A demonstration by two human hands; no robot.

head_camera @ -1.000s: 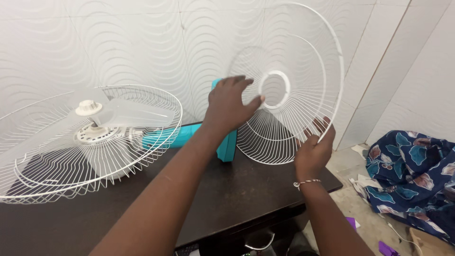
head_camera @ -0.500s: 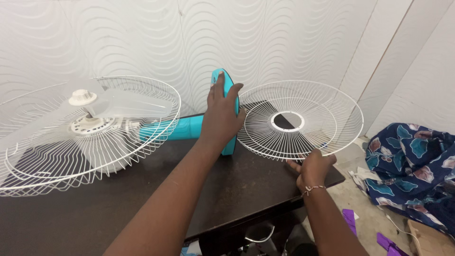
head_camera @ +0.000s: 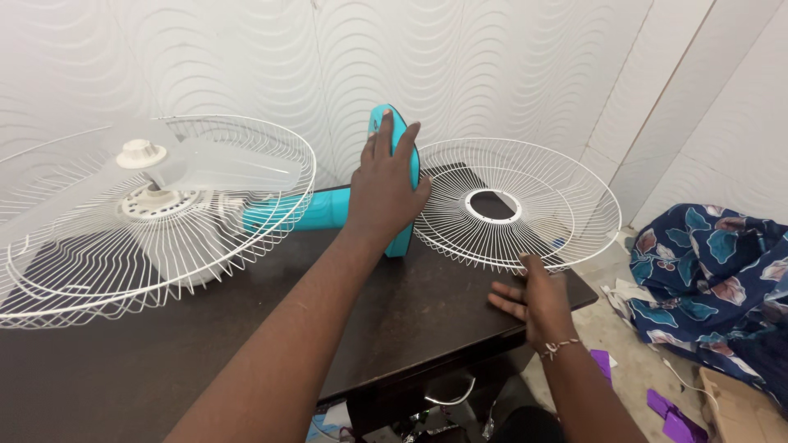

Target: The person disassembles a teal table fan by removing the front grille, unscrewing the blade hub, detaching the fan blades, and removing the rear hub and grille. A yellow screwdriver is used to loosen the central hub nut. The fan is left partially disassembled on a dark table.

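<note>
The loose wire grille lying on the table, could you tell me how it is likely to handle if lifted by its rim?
The grille is thin open wire, so probably light for its size. Its wide, shallow dish may flex or wobble when held at one edge. Part of it overhangs the table edge, so a push might tip it off.
</note>
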